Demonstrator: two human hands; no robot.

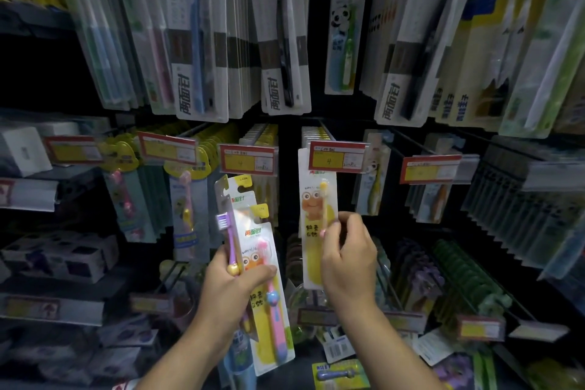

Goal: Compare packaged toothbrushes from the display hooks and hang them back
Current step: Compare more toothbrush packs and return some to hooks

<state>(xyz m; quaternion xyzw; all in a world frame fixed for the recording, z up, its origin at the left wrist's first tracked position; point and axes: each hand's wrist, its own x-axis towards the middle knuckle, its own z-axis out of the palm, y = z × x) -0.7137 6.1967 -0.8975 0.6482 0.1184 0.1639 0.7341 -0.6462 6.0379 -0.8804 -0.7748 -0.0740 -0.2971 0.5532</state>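
My left hand (232, 283) grips two packaged children's toothbrushes together. One pack holds a purple brush (229, 241) and the other a pink brush (272, 304) on a yellow frog card. My right hand (346, 258) pinches the front of a third pack with a yellow brush (318, 218). That pack hangs from a display hook under a red and yellow price tag (335, 161). Its lower part is hidden behind my right hand.
Rows of packaged toothbrushes hang all around, with adult brushes (285, 41) above and children's packs (186, 209) to the left. More price tags (248, 160) front the hooks. Boxed goods (60, 260) sit on shelves at the left. Further hooks of packs (468, 279) run lower right.
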